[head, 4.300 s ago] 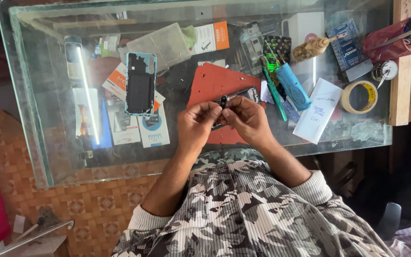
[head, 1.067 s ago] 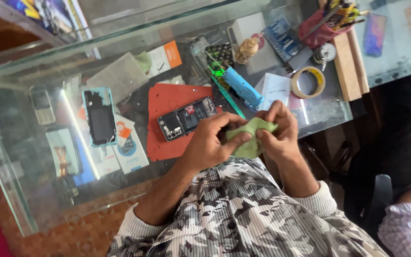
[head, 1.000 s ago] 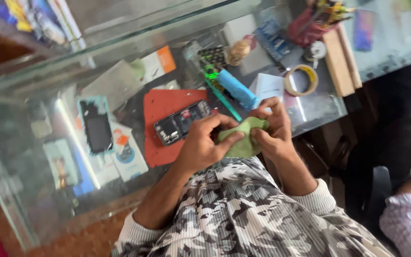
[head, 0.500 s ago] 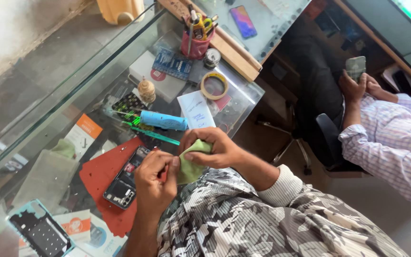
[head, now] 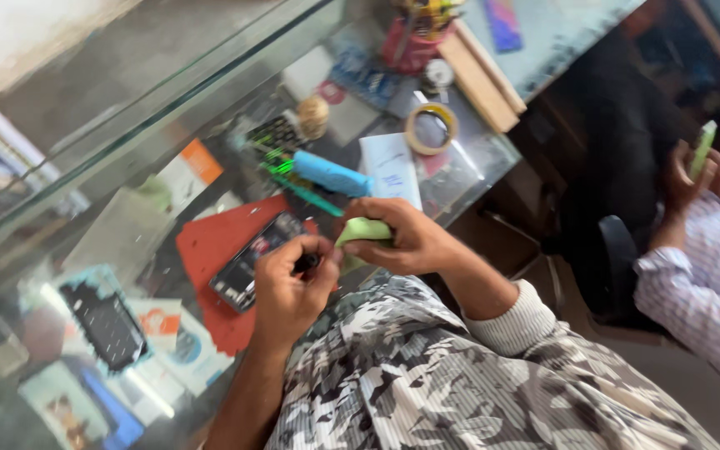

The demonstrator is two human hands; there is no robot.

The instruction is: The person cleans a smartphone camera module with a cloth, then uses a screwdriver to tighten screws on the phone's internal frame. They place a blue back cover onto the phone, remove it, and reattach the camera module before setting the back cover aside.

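My right hand (head: 406,242) grips a folded light green cloth (head: 362,232) above the near edge of the glass table (head: 68,175). My left hand (head: 289,287) pinches a small dark part (head: 308,262) just left of the cloth, close to touching it. Below both hands a red mat (head: 206,246) lies on the glass with an opened phone (head: 252,262) on it.
A blue tool (head: 331,175), green tweezers (head: 306,193), white paper (head: 391,167), a tape roll (head: 431,129) and a red pen cup (head: 406,42) lie beyond. A phone frame (head: 106,321) sits at left. A second person's hands (head: 697,175) hold a phone at right.
The view has swung right and tilted, bringing the seated person at right into sight. My hands took up the green cloth earlier and still work it against the small part.
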